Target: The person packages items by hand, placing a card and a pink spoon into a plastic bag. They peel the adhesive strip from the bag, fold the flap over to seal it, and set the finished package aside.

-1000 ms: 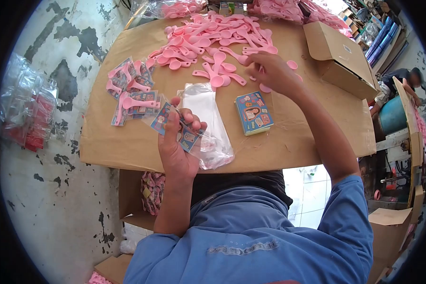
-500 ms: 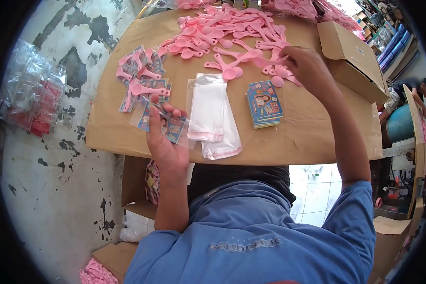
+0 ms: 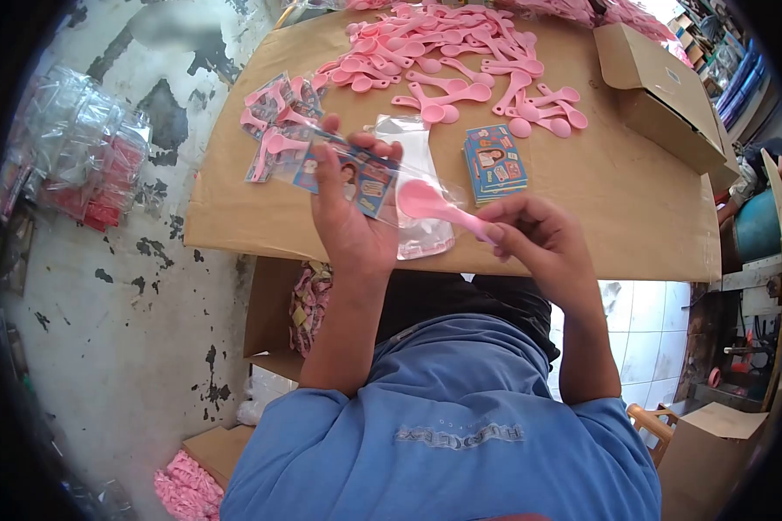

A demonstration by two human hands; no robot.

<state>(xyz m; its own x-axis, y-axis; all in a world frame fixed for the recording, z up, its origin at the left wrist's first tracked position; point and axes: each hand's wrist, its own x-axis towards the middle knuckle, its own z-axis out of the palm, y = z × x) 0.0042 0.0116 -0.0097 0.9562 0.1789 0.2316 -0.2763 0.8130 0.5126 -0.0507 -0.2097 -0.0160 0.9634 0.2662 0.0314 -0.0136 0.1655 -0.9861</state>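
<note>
My left hand (image 3: 356, 208) holds a clear bag with a blue printed card (image 3: 346, 179) in it, the bag's opening facing right. Between the fingers of my right hand (image 3: 534, 239) is the handle of a pink spoon (image 3: 427, 201), its bowl at the bag's right edge. Beneath and behind the held bag lie clear empty bags (image 3: 415, 143). A stack of blue cards (image 3: 495, 161) sits to their right. Packed bags with cards and pink spoons (image 3: 274, 108) lie at the left. A big heap of pink spoons (image 3: 426, 43) covers the table's far part.
The table (image 3: 599, 208) is covered in brown paper. An open cardboard box (image 3: 660, 95) stands at its right rear. Bundles of clear and red bags (image 3: 82, 152) are at the far left. Part of another person (image 3: 738, 195) shows at the right edge.
My right hand has come back from the spoon heap with a pink spoon, down to the bag. My left hand has shifted right with the bagged card. The view has moved slightly.
</note>
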